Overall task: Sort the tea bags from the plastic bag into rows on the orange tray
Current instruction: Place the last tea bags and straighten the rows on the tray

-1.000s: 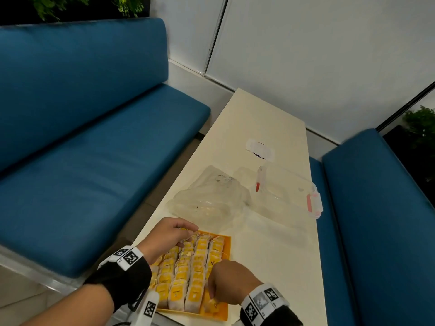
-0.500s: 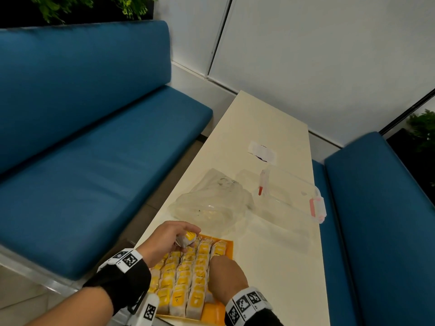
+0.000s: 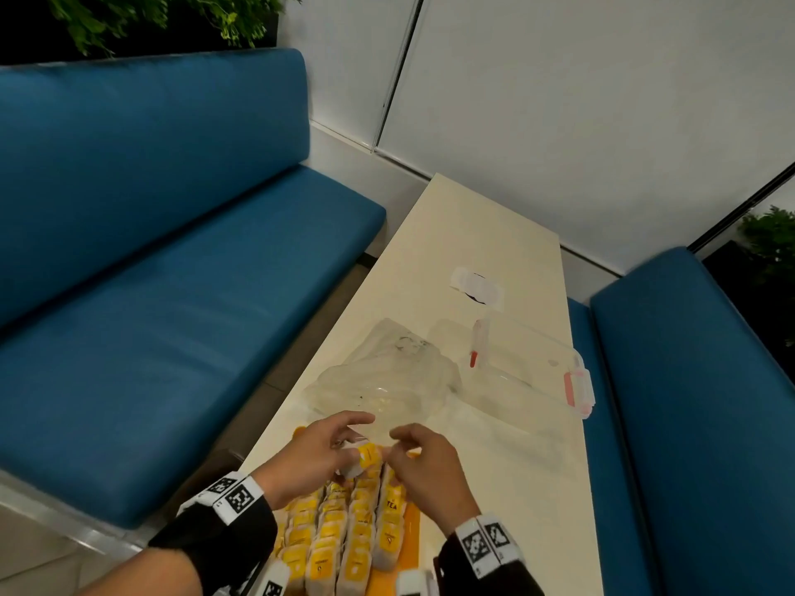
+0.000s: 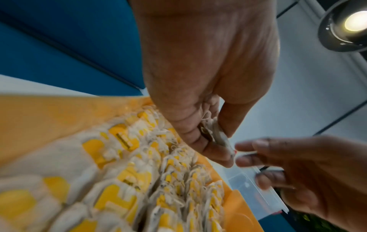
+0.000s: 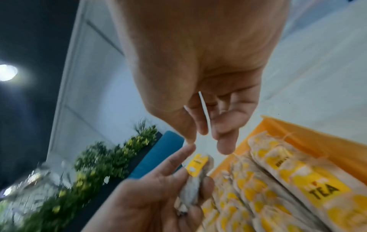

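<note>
The orange tray lies at the table's near end with several rows of yellow-tagged tea bags packed in it. Above its far end my left hand grips one tea bag between thumb and fingers; the left wrist view shows that tea bag edge-on. My right hand sits just right of it, fingers curled. In the right wrist view it pinches a thin white strip above the held tea bag. Whether the strip joins the bag I cannot tell. The crumpled plastic bag lies just beyond the hands.
A clear lidded container with red clips stands right of the plastic bag. A white paper scrap lies farther back on the cream table. Blue benches flank the narrow table on both sides.
My left hand has lifted a tea bag off the tray's far end. My right hand has moved from the tray's near right up to meet it.
</note>
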{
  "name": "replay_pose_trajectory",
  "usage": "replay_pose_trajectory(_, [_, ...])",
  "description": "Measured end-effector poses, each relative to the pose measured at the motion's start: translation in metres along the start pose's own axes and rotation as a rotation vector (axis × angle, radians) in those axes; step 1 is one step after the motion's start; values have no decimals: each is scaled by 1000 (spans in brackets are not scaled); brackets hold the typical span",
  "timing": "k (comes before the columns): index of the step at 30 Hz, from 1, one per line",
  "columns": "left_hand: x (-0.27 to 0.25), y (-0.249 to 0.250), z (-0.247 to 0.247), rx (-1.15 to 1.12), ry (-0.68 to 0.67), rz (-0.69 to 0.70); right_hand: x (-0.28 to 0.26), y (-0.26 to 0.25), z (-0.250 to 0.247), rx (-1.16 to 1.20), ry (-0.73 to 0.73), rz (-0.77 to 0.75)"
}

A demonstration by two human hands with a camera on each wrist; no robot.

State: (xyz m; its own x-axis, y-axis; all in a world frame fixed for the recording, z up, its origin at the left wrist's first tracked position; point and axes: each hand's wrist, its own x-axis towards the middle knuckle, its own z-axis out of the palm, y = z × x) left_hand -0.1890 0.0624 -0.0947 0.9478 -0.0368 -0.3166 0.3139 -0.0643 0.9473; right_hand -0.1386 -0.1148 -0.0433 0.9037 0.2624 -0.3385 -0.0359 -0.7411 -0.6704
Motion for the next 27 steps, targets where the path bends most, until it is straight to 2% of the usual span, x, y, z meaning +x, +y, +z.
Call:
replay_pose_trajectory(2, [0, 3, 5, 17, -7, 46, 3, -2, -6, 147, -35, 27])
replay_pose_trajectory(10, [1, 13, 13, -16, 69, 134, 6, -2, -15, 235, -19, 38])
replay_pose_trajectory(19, [6, 3, 4, -71, 96, 70, 13, -15, -44, -111, 45, -141])
replay_pose_trajectory(23, [9, 1, 2, -87, 116, 45, 6, -14, -36, -403, -82, -218])
replay_pose_trajectory(27, [12, 3, 1, -97, 115, 57, 8, -9, -33, -430, -76, -250])
